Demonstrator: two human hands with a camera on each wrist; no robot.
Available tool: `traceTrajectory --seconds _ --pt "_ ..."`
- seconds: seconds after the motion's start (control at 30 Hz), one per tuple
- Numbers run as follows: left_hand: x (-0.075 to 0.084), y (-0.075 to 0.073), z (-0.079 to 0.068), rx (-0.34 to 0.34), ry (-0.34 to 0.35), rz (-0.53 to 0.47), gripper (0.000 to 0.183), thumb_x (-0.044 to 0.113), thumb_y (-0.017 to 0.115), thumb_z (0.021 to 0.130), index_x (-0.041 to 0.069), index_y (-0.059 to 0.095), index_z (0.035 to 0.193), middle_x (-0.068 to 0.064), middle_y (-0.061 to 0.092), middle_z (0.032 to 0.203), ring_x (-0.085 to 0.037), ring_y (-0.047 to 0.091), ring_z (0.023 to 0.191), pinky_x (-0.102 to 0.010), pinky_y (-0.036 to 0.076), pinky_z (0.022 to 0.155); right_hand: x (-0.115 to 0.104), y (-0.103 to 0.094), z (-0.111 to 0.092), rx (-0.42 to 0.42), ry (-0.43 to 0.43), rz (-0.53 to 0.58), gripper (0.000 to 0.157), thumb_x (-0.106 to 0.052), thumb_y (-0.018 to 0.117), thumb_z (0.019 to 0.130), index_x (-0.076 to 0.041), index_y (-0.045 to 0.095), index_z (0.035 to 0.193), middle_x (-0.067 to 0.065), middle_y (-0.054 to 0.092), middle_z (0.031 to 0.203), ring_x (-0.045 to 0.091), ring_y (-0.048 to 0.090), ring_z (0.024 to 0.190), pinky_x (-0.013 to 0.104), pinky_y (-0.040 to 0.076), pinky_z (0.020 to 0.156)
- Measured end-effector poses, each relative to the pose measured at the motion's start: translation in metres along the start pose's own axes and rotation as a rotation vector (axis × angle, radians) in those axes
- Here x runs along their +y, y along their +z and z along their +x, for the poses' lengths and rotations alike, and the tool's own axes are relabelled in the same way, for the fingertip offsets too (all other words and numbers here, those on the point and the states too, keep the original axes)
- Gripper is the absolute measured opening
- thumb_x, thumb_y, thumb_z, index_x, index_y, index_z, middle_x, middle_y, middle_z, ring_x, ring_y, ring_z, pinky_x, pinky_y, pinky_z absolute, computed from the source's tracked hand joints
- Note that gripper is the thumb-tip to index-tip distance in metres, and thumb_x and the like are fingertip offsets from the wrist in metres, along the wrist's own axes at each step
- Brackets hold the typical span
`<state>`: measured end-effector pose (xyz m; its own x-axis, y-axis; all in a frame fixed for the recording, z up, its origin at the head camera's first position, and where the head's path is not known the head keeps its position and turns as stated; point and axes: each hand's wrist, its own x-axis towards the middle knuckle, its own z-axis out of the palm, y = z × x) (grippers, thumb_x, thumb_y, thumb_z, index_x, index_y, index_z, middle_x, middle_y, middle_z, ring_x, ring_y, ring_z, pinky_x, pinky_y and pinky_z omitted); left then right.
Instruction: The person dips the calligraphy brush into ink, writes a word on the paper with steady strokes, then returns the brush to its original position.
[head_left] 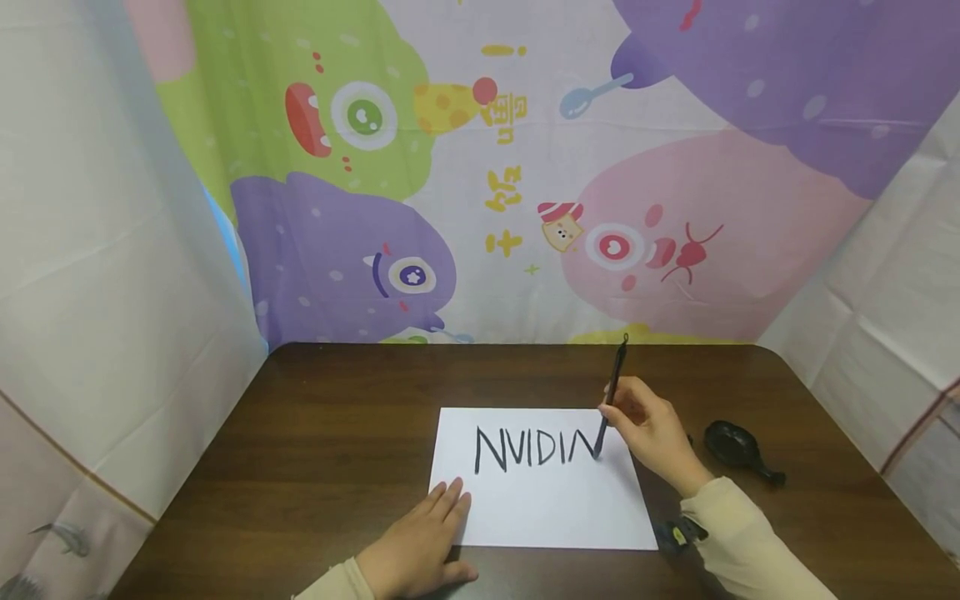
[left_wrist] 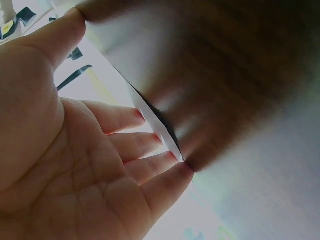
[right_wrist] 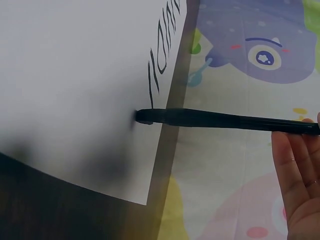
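Observation:
A white sheet of paper (head_left: pixel 547 508) lies on the table, with black brushed letters (head_left: pixel 525 447) reading "NVIDI" and slanted strokes after them. My right hand (head_left: pixel 654 429) pinches a slim black writing brush (head_left: pixel 613 383) that has a small loop at its top. In the right wrist view the dark tip of the brush (right_wrist: pixel 210 119) meets the paper (right_wrist: pixel 75 75) beside the last strokes. Fingers extended, my left hand (head_left: pixel 420 533) rests over the sheet's lower left corner. The left wrist view shows that palm (left_wrist: pixel 85 165) from below, its fingertips at the paper's edge.
To the right of the paper, a black dish with a narrow handle (head_left: pixel 733 446) sits on the brown wooden table (head_left: pixel 322 442). A curtain with cartoon monsters (head_left: pixel 510 292) hangs behind the table, and pale cloth (head_left: pixel 97 250) hangs at the sides.

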<state>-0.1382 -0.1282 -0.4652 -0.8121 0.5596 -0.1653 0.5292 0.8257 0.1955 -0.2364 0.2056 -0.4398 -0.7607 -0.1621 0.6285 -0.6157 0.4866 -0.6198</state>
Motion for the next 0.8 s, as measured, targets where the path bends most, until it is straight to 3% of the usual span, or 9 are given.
traceTrajectory --seconds 0.37,0.63,0.8 --pt "0.0 -0.001 0.001 0.007 0.001 0.003 0.089 0.059 0.064 0.084 0.0 0.04 0.147 -0.022 0.032 0.157 -0.041 0.034 0.144 -0.05 0.034 0.116 -0.034 -0.012 -0.001 -0.033 0.003 -0.016 0.027 0.011 0.071 0.08 -0.001 0.061 0.101 0.012 0.068 0.075 0.012 0.065 0.065 0.018 0.054 0.06" --pt "0.0 -0.001 0.0 0.011 0.0 0.004 0.089 0.059 0.064 0.084 0.0 0.041 0.147 -0.022 0.033 0.157 -0.041 0.035 0.143 -0.049 0.034 0.116 -0.035 -0.014 -0.004 -0.026 -0.017 -0.007 0.027 0.013 0.071 0.079 0.0 0.061 0.099 0.012 0.068 0.074 0.007 0.064 0.065 0.017 0.053 0.059" --pt "0.0 -0.001 0.0 0.019 0.008 0.016 0.088 0.059 0.064 0.084 0.0 0.041 0.146 -0.022 0.034 0.156 -0.04 0.036 0.143 -0.048 0.034 0.116 -0.021 -0.013 -0.005 -0.012 -0.01 -0.018 0.028 0.013 0.071 0.078 0.001 0.061 0.101 0.011 0.068 0.073 0.006 0.064 0.064 0.017 0.052 0.058"
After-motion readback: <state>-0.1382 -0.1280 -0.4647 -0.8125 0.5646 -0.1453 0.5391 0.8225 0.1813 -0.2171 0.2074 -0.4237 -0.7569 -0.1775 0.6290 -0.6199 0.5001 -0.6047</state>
